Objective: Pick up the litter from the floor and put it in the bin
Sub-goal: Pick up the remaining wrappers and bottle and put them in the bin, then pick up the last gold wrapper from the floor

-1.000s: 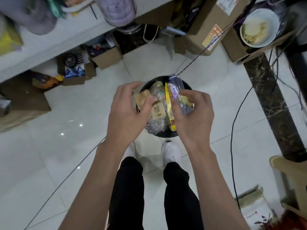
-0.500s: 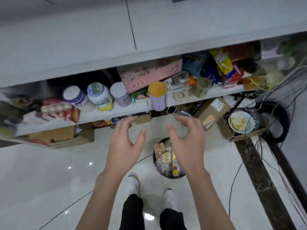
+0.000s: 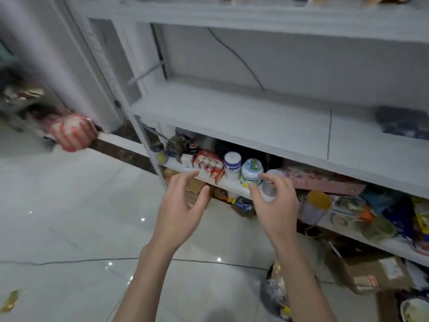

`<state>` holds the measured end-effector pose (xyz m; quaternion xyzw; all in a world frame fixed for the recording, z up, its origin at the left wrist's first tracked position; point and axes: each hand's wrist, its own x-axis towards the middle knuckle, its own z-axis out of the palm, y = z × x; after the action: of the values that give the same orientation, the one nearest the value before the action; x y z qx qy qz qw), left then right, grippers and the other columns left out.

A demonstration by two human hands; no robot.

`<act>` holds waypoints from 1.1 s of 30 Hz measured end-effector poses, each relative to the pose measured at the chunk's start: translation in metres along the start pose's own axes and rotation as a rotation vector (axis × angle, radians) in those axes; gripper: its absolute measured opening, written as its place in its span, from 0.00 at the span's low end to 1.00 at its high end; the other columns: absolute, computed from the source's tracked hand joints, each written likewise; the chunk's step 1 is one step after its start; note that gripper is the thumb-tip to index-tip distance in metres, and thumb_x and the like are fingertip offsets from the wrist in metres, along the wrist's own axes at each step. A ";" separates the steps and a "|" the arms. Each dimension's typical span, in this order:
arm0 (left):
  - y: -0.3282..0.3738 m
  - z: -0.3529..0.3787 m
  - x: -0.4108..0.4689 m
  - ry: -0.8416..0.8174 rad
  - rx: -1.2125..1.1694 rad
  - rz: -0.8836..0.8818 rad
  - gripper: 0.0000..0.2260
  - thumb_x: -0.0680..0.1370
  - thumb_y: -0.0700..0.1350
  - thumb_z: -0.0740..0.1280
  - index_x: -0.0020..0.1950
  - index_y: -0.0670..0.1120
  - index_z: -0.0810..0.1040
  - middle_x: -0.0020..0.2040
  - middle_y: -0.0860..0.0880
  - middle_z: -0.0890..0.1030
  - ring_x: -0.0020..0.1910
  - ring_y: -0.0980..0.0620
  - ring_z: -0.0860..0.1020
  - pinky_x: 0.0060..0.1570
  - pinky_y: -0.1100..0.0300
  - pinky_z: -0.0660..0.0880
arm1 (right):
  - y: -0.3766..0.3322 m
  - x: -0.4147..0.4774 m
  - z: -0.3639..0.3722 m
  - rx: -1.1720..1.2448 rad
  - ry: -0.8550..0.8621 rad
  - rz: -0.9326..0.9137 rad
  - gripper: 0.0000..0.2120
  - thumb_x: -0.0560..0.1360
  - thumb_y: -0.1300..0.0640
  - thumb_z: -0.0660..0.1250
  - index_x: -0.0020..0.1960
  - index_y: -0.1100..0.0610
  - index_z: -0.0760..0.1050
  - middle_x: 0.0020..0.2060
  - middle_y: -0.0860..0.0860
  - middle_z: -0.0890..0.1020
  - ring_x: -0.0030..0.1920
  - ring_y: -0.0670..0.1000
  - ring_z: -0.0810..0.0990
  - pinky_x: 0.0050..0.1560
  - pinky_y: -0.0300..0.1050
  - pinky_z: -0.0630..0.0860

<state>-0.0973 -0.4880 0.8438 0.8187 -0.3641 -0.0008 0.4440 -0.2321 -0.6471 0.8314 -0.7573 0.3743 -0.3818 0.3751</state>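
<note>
Both my hands are raised in front of me and hold nothing. My left hand (image 3: 180,206) has loosely spread fingers, and my right hand (image 3: 275,203) mirrors it a short way to the right. The black bin (image 3: 267,296) stands on the floor at the lower right, stuffed with wrappers and clear plastic and partly hidden behind my right forearm. A small yellow scrap of litter (image 3: 10,300) lies on the white floor tiles at the far lower left, well away from both hands.
A white shelf unit (image 3: 232,112) fills the view ahead, its low shelf crowded with jars (image 3: 251,171) and boxes. Cardboard boxes (image 3: 369,275) sit on the floor at the right. A striped bag (image 3: 72,132) lies at the left. A thin cable (image 3: 69,261) crosses the tiles.
The view has swung up and left from the bin to the shelves. Both hands let go of the litter in the bin and rose, empty and apart.
</note>
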 end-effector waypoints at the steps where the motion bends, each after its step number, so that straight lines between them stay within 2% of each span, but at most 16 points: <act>1: -0.010 -0.020 -0.001 0.041 0.007 -0.021 0.17 0.79 0.58 0.65 0.66 0.57 0.72 0.59 0.61 0.74 0.60 0.63 0.73 0.56 0.61 0.74 | -0.014 -0.001 0.016 0.019 -0.028 -0.021 0.12 0.73 0.55 0.75 0.55 0.54 0.80 0.51 0.48 0.78 0.55 0.50 0.77 0.58 0.50 0.75; 6: -0.070 -0.124 -0.015 0.242 0.026 -0.136 0.17 0.77 0.63 0.63 0.65 0.62 0.71 0.59 0.66 0.72 0.59 0.66 0.72 0.51 0.60 0.74 | -0.089 -0.021 0.105 0.094 -0.197 -0.103 0.11 0.74 0.51 0.73 0.55 0.44 0.78 0.53 0.42 0.76 0.58 0.44 0.74 0.62 0.49 0.74; 9: -0.110 -0.185 -0.031 0.345 0.031 -0.208 0.18 0.76 0.63 0.63 0.65 0.62 0.71 0.60 0.66 0.72 0.59 0.66 0.72 0.51 0.59 0.75 | -0.133 -0.040 0.160 0.124 -0.271 -0.153 0.11 0.74 0.49 0.72 0.55 0.46 0.79 0.54 0.44 0.77 0.58 0.45 0.75 0.62 0.47 0.74; 11: -0.136 -0.222 -0.043 0.396 0.046 -0.251 0.18 0.76 0.63 0.63 0.65 0.61 0.71 0.60 0.66 0.71 0.60 0.66 0.72 0.51 0.59 0.74 | -0.160 -0.057 0.195 0.148 -0.322 -0.185 0.11 0.73 0.50 0.73 0.55 0.46 0.79 0.54 0.43 0.77 0.57 0.42 0.75 0.58 0.40 0.74; 13: -0.159 -0.254 -0.057 0.440 0.064 -0.290 0.19 0.76 0.64 0.63 0.65 0.62 0.71 0.61 0.66 0.71 0.59 0.67 0.72 0.51 0.62 0.72 | -0.184 -0.077 0.228 0.160 -0.407 -0.215 0.11 0.74 0.49 0.73 0.55 0.43 0.77 0.54 0.41 0.76 0.56 0.39 0.74 0.53 0.30 0.70; 14: -0.170 -0.269 -0.064 0.462 0.070 -0.314 0.19 0.76 0.64 0.63 0.65 0.62 0.71 0.61 0.66 0.71 0.59 0.67 0.72 0.51 0.64 0.71 | -0.196 -0.088 0.245 0.171 -0.454 -0.230 0.11 0.74 0.48 0.72 0.55 0.42 0.77 0.54 0.41 0.75 0.56 0.40 0.74 0.53 0.29 0.69; 18: -0.210 -0.322 -0.095 0.575 0.070 -0.419 0.19 0.75 0.64 0.63 0.65 0.62 0.71 0.61 0.66 0.72 0.59 0.66 0.73 0.50 0.66 0.69 | -0.236 -0.131 0.312 0.202 -0.623 -0.276 0.10 0.75 0.46 0.72 0.55 0.40 0.76 0.54 0.40 0.74 0.56 0.42 0.74 0.56 0.39 0.72; 24: -0.274 -0.389 -0.135 0.752 0.086 -0.595 0.16 0.77 0.59 0.66 0.64 0.61 0.72 0.61 0.64 0.73 0.59 0.66 0.73 0.46 0.71 0.69 | -0.288 -0.184 0.415 0.243 -0.863 -0.337 0.11 0.75 0.46 0.72 0.56 0.40 0.76 0.54 0.35 0.73 0.58 0.40 0.74 0.53 0.29 0.66; 27: -0.311 -0.420 -0.145 0.831 0.102 -0.673 0.16 0.77 0.57 0.67 0.64 0.60 0.73 0.60 0.64 0.73 0.59 0.66 0.73 0.50 0.64 0.70 | -0.314 -0.202 0.470 0.270 -0.957 -0.365 0.11 0.75 0.48 0.72 0.56 0.41 0.76 0.54 0.37 0.74 0.57 0.40 0.74 0.54 0.32 0.68; 33: -0.382 -0.479 -0.134 0.946 0.149 -0.812 0.15 0.78 0.57 0.67 0.64 0.60 0.73 0.60 0.63 0.73 0.58 0.67 0.73 0.47 0.64 0.70 | -0.365 -0.227 0.588 0.298 -1.101 -0.411 0.13 0.74 0.49 0.73 0.57 0.44 0.78 0.53 0.36 0.74 0.56 0.42 0.75 0.57 0.38 0.72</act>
<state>0.1867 0.0699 0.8126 0.8322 0.2127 0.2183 0.4632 0.2781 -0.1275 0.8249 -0.8396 -0.0862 -0.0466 0.5343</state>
